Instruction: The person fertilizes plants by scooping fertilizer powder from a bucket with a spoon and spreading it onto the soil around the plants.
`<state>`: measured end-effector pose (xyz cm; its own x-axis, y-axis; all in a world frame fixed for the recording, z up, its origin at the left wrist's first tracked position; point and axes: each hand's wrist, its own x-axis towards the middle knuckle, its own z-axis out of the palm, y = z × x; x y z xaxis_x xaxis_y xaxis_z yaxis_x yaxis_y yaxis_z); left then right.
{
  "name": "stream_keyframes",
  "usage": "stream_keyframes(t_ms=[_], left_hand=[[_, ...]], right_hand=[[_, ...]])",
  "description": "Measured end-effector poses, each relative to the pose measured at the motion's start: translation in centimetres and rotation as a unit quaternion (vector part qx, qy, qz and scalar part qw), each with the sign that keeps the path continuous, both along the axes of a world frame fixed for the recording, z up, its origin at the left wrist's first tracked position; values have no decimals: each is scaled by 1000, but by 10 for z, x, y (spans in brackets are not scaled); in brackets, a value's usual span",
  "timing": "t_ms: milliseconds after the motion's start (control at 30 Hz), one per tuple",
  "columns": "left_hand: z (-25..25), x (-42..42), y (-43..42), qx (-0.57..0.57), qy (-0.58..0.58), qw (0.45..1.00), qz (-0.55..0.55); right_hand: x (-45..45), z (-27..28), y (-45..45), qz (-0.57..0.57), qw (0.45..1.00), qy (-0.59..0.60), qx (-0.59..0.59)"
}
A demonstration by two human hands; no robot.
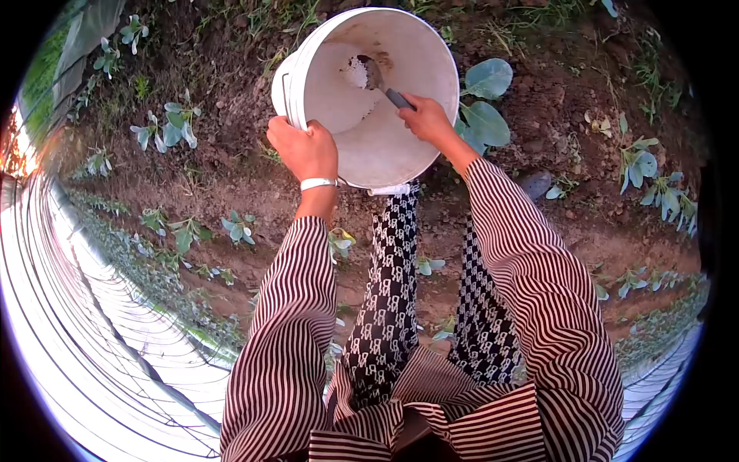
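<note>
A white bucket (377, 150) is tipped so that its mouth faces me. My left hand (305, 148) is closed on its rim at the left side, thumb over the edge. Inside, a small heap of white granules (355, 73) lies at the bottom. My right hand (426, 120) reaches into the mouth and grips the grey handle of a spoon-like scoop (374, 75). The scoop's dark bowl touches or lies right beside the granules; I cannot tell how much is in it.
A broad-leaved seedling (486, 123) grows just right of the bucket. More seedlings (171, 127) stand in rows across the brown soil (223, 115). My patterned trouser legs (385, 292) are below the bucket. A grey stone-like lump (536, 184) lies at the right. Greenhouse sheeting (92, 331) curves along the left.
</note>
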<state>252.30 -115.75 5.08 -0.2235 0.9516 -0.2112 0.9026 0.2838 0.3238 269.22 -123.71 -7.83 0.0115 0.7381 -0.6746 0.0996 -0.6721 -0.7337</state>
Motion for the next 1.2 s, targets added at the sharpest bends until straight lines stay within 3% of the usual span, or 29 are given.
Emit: stream_keyframes(t_ms=[100,233,367,467,533,567,667,767,800,900,933,1033,1100,1167,1200], left_hand=[[5,7,5,-26,17,999,16],[-17,-9,11,37,72,997,-13],[-17,-5,22,3,80,997,12],[-14,1,27,-2,92,996,12],[-21,-2,31,34,111,993,5],[-19,-3,33,-2,110,994,6],[-25,-11,38,6,127,992,2],[-24,-7,40,4,145,989,6],[-24,-6,39,5,147,989,4],[-23,-5,42,11,145,989,-2],[-23,-6,43,15,139,990,-3],[-20,0,41,-1,132,991,2],[-18,2,39,-9,132,991,3],[-19,1,38,-14,124,992,11],[-22,-2,40,-16,118,993,10]], right_hand=[[28,46,-13,-120,972,150,-136],[69,76,-48,-212,910,341,-106],[118,105,-85,-257,909,325,-54],[163,107,-123,-288,918,270,-48],[189,108,-144,-287,946,147,-45],[201,105,-153,-287,952,90,-50],[220,58,-187,-210,965,-159,1],[209,-4,-200,-81,940,-332,-9],[209,-15,-196,-9,935,-354,-35],[204,-31,-196,-67,916,-392,-49],[208,-35,-195,-107,889,-443,35],[236,-27,-189,-151,885,-441,-12],[258,-38,-181,-109,845,-524,0],[261,-54,-171,-136,902,-395,-111],[251,-86,-183,-108,897,-424,-64]])
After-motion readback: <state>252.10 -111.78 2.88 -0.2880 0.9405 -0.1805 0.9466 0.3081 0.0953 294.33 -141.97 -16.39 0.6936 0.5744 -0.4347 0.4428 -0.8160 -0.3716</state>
